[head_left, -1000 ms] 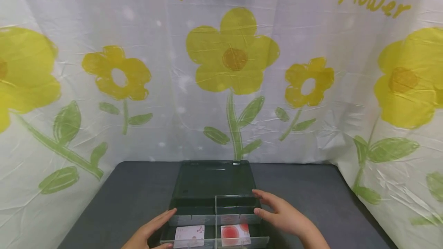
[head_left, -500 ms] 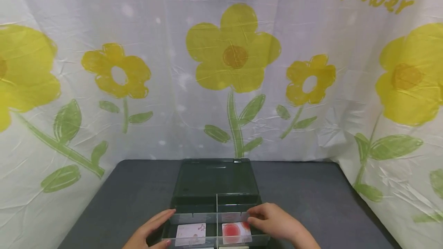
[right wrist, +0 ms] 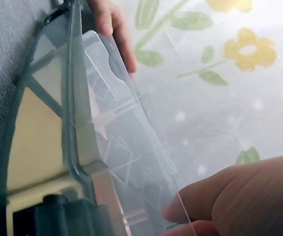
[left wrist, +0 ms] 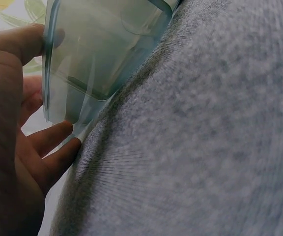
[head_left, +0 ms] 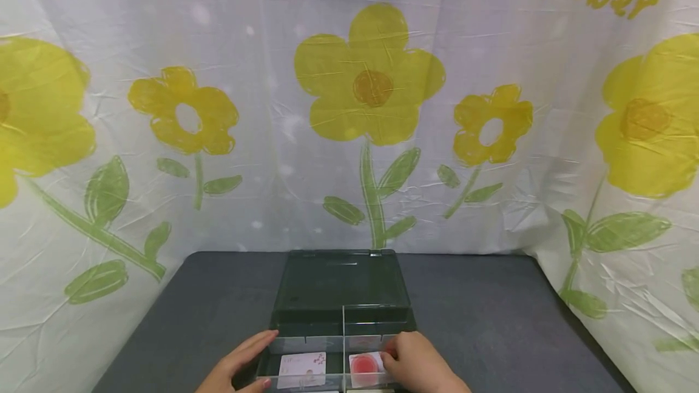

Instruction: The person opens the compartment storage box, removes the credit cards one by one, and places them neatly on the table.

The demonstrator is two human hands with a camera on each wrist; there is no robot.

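Note:
A clear divided tray (head_left: pixel 305 344) sits in a dark green see-through box whose lid (head_left: pixel 341 281) lies folded back. My left hand (head_left: pixel 232 369) holds the box's left side, thumb by the near edge and fingers by the far one; the left wrist view shows its fingers against the greenish see-through wall (left wrist: pixel 107 49). My right hand (head_left: pixel 420 366) reaches into the right compartment with bent fingers, over the right part of a card (head_left: pixel 364 364) with a red circle. Whether they pinch the card is hidden. A pale pink-patterned card (head_left: pixel 302 369) lies in the left compartment.
The box stands on a dark grey table (head_left: pixel 218 308). A flower-printed curtain (head_left: pixel 273 199) hangs behind and at both sides. Cream-coloured contents (right wrist: pixel 38 142) show through the box's near wall. A clear upright divider (head_left: pixel 343 344) parts the two compartments.
My right hand has moved left and down from the box's right rim into the right compartment, covering part of the red-circle card. My left hand has stayed on the box.

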